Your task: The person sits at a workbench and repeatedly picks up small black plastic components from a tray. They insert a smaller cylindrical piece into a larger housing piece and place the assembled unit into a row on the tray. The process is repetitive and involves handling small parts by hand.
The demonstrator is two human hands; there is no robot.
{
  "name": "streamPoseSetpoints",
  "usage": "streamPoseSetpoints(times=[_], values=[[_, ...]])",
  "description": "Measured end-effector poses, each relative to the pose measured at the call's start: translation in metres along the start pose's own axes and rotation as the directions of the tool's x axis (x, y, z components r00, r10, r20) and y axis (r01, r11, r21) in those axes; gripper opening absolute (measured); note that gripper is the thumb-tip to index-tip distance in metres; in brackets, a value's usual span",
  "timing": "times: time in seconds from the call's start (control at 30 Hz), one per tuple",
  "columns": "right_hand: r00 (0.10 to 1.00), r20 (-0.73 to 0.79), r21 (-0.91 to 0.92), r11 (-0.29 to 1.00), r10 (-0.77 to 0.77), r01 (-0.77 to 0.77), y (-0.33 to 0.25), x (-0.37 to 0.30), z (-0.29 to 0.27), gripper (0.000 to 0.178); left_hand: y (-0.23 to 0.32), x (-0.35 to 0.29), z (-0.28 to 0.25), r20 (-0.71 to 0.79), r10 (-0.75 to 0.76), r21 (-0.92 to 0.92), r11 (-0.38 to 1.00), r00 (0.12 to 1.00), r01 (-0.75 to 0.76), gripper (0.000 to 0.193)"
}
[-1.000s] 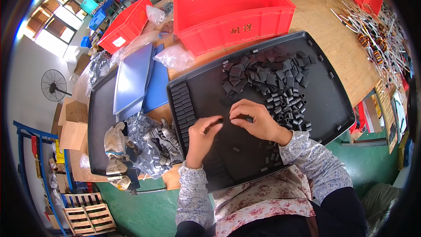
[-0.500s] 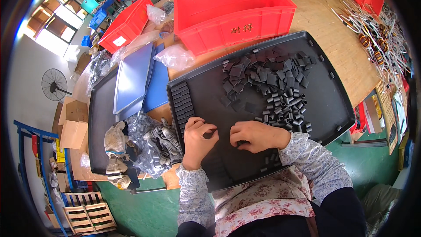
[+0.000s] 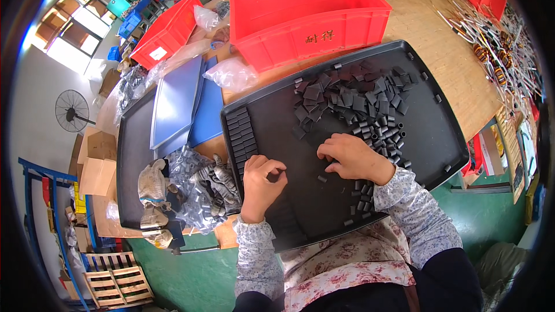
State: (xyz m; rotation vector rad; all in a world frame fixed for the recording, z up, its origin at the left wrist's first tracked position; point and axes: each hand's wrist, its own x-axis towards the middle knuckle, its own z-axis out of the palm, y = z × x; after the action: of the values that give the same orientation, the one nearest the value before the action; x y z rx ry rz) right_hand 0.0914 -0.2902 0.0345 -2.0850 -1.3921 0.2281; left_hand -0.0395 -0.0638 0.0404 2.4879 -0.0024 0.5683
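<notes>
A big black tray (image 3: 277, 115) lies before me. My left hand (image 3: 261, 189) is over its left part, thumb and forefinger curled together; whatever they hold, if anything, is too dark to make out. My right hand (image 3: 357, 159) is above the tray's middle, its thumb and forefinger apart with nothing visible between them. A small black tube (image 3: 322, 178) lies below its fingertips. Beyond that hand are a heap of short black tubes (image 3: 384, 136) and a pile of flat black rectangular pieces (image 3: 347, 95). Black pieces stand in neat rows (image 3: 241, 136) along the tray's left side.
A large red bin (image 3: 306, 40) stands behind the tray, with a second red bin (image 3: 167, 32) farther left. Blue sheets (image 3: 176, 104), a clear bag of grey parts (image 3: 193, 193) and worn gloves (image 3: 153, 188) are to the left. Wired parts (image 3: 497, 52) spread at the far right.
My right hand has moved up and right, its fingers parting. A small black tube and several more nearer me now show on the tray. My left hand has barely moved.
</notes>
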Motion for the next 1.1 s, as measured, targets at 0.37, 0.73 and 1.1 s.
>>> streamPoseSetpoints(times=[0.37, 0.73, 1.1], values=[[0.992, 0.051, 0.016, 0.993, -0.113, 0.113, -0.005, 0.005, 0.005, 0.033, 0.007, 0.002, 0.002, -0.047, -0.152, -0.274, 0.953, 0.987, 0.134, 0.023], [0.98, 0.121, 0.029, 0.987, -0.16, 0.158, -0.007, 0.003, 0.003, 0.027, 0.025, 0.0, 0.027, 0.126, 0.043, -0.237, 0.971, 0.991, -0.012, 0.029], [0.956, -0.041, 0.705, 0.687, 0.29, -0.178, -0.03, 0.012, 0.018, 0.017, 0.012, -0.005, 0.023, 0.136, -0.131, -0.578, 0.795, 0.982, 0.186, 0.014]])
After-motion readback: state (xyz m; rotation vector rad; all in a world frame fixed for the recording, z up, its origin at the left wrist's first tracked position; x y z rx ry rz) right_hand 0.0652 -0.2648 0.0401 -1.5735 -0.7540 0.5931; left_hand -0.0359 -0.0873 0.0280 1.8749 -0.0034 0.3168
